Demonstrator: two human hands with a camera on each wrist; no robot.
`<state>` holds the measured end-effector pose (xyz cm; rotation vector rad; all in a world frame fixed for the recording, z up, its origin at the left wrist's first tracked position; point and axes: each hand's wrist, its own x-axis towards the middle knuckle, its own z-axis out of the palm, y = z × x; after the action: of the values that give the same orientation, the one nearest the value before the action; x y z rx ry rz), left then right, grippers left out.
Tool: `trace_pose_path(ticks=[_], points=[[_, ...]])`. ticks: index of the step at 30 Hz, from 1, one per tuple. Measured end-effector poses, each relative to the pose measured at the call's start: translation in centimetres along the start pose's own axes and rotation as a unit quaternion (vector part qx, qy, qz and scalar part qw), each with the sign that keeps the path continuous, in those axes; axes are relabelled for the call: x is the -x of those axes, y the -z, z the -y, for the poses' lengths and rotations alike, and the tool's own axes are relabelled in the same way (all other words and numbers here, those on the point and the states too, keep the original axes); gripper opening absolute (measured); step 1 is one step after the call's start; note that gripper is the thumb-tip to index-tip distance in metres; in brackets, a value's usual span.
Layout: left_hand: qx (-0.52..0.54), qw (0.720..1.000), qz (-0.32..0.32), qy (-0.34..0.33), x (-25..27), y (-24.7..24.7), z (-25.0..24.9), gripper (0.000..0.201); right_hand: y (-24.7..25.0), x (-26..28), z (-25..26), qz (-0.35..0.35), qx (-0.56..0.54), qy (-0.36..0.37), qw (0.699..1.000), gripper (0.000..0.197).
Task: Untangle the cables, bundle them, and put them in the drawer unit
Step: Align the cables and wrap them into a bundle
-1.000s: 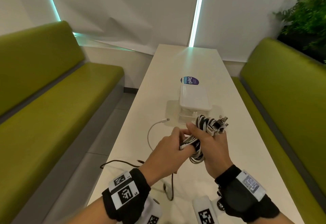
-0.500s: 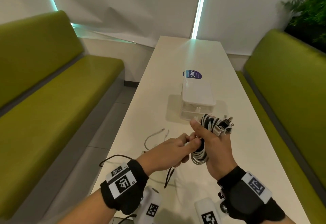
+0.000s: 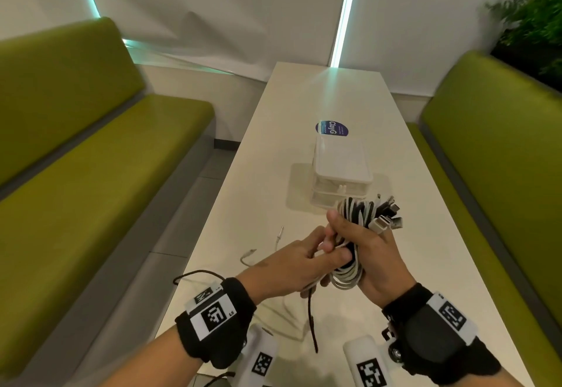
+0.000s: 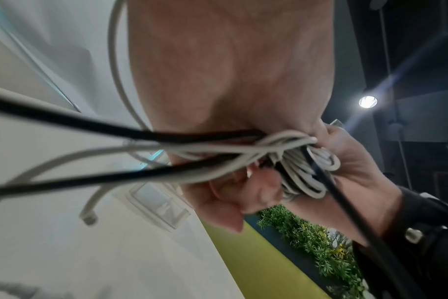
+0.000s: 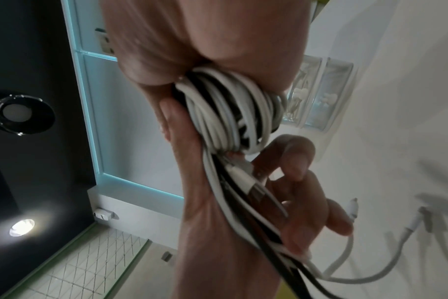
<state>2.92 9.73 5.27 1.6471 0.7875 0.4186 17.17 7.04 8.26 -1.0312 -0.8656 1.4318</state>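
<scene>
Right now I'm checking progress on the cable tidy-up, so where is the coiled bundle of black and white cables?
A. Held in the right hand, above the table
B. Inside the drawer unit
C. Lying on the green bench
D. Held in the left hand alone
A: the right hand grips the coiled bundle above the table, in front of the drawer unit, while the left hand pinches loose strands beside it.

A long white table (image 3: 340,94) runs between two green benches (image 3: 100,173) toward pale walls (image 3: 231,6), where thin strips of teal light (image 3: 345,12) glow. A leafy plant (image 3: 535,21) stands behind the right-hand bench, grey floor tiles (image 3: 170,234) lie beneath, and round lamps (image 4: 368,101) shine from a dark ceiling.
</scene>
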Motion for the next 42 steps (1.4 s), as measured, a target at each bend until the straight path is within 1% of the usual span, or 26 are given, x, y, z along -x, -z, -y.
trace_pose_path(ticks=[1, 2, 4, 5, 7, 8, 10, 13, 15, 17, 18, 20, 21, 23, 27, 30, 31, 33, 35, 37, 40, 42], points=[[-0.01, 1.0, 0.003, 0.003, 0.2, -0.2, -0.1, 0.039, 0.1, 0.0, -0.2, -0.002, 0.003, 0.013, 1.0, 0.037], [-0.009, 1.0, 0.003, 0.008, 0.3, -0.3, -0.1, 0.041, 0.1, 0.0, -0.3, -0.006, 0.011, 0.023, 1.0, 0.04], [0.041, 0.999, 0.012, 0.021, 0.7, -0.5, -0.2, 0.048, 0.0, 0.0, -0.4, -0.023, 0.033, 0.038, 0.998, 0.044], [0.071, 0.997, 0.022, 0.024, 0.7, -0.4, -0.1, 0.046, 0.0, -0.1, -0.4, -0.033, 0.038, 0.044, 0.998, 0.042], [0.083, 0.995, 0.036, 0.029, 0.9, 0.0, -0.1, 0.035, -0.1, -0.3, -0.3, -0.051, 0.034, 0.054, 0.997, 0.038], [0.096, 0.994, 0.047, 0.035, 1.0, 0.1, -0.1, 0.032, -0.1, -0.4, -0.3, -0.056, 0.03, 0.056, 0.996, 0.036], [0.11, 0.99, 0.073, 0.045, 1.1, 0.4, 0.1, 0.034, -0.2, -0.5, -0.3, -0.056, 0.021, 0.057, 0.997, 0.035], [0.097, 0.989, 0.091, 0.057, 1.2, 0.8, 0.0, 0.037, -0.2, -0.4, -0.2, -0.037, 0.007, 0.053, 0.998, 0.035], [0.072, 0.989, 0.104, 0.072, 1.3, 1.3, -0.3, 0.034, -0.2, -0.1, 0.0, -0.016, 0.021, 0.052, 0.998, 0.033], [0.027, 0.986, 0.14, 0.087, 1.6, 2.0, -0.9, 0.017, -0.5, 0.2, 0.3, 0.01, 0.04, 0.056, 0.998, 0.029], [0.001, 0.982, 0.159, 0.098, 1.7, 2.4, -1.2, 0.015, -0.6, 0.3, 0.5, 0.021, 0.038, 0.058, 0.997, 0.026], [-0.069, 0.974, 0.175, 0.122, 1.8, 3.2, -1.2, 0.026, -0.6, 0.3, 1.0, 0.041, 0.029, 0.065, 0.997, 0.023], [-0.101, 0.972, 0.17, 0.131, 1.8, 3.6, -1.2, 0.028, -0.5, 0.3, 1.2, 0.047, 0.03, 0.068, 0.996, 0.021], [-0.133, 0.972, 0.147, 0.123, 2.0, 4.3, -1.0, 0.032, -0.3, 0.2, 1.6, 0.06, 0.039, 0.071, 0.995, 0.02], [-0.183, 0.968, 0.129, 0.112, 2.1, 4.8, -0.5, 0.037, -0.1, 0.2, 1.7, 0.1, 0.033, 0.061, 0.993, 0.028], [-0.226, 0.966, 0.08, 0.097, 1.9, 5.3, 0.3, 0.045, 0.5, 0.2, 1.9, 0.125, 0.042, 0.047, 0.99, 0.032], [-0.245, 0.964, 0.059, 0.089, 2.0, 5.4, 0.5, 0.049, 0.8, 0.2, 1.9, 0.13, 0.062, 0.038, 0.989, 0.032], [-0.277, 0.959, 0.027, 0.06, 2.2, 5.6, 0.9, 0.051, 1.4, 0.2, 2.1, 0.137, 0.148, 0.017, 0.979, 0.028], [-0.277, 0.961, 0.011, 0.016, 2.5, 5.6, 1.0, 0.044, 1.6, 0.4, 2.2, 0.138, 0.231, 0.0, 0.963, 0.022], [-0.258, 0.966, 0.006, -0.011, 2.7, 5.7, 0.7, 0.037, 1.7, 0.5, 2.4, 0.139, 0.273, -0.006, 0.952, 0.022], [-0.262, 0.965, 0.015, -0.029, 2.7, 6.1, 0.5, 0.023, 1.3, 0.2, 2.5, 0.142, 0.324, 0.004, 0.935, 0.034], [-0.296, 0.954, 0.011, -0.044, 2.7, 6.2, 0.2, 0.016, 0.8, 0.1, 2.4, 0.138, 0.36, 0.021, 0.922, 0.037]])
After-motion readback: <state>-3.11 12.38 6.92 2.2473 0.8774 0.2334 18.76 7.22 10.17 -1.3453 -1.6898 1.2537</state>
